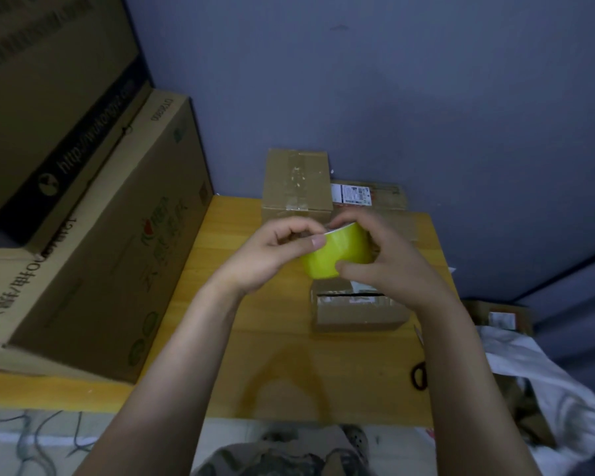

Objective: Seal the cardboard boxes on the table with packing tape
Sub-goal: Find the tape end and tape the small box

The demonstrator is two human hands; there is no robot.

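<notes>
Tape roll (337,257) ×1 — left grip (272,255) pinches its edge, right grip (385,266) clasps it | boxes (296,182) ×3 | scissors (419,374) ×1

- Cannot see much of the tape roll (337,255), covered on either side by the left hand (272,255) and the right hand (389,266).
- Cannot make out any loose tape end at the left fingertips; too blurred.
- Cannot see into the small box (358,314), its far part hidden by roll and right hand.
- Cannot read the label (352,194) behind; print too small.
- Only glimpse the scissors (419,374): dark handle loops, blades blurred.
- Lose the big cartons (83,262) past the left edge, lettering smeared.
- Cannot judge the far-right box (502,317), half under white cloth (547,372).
</notes>
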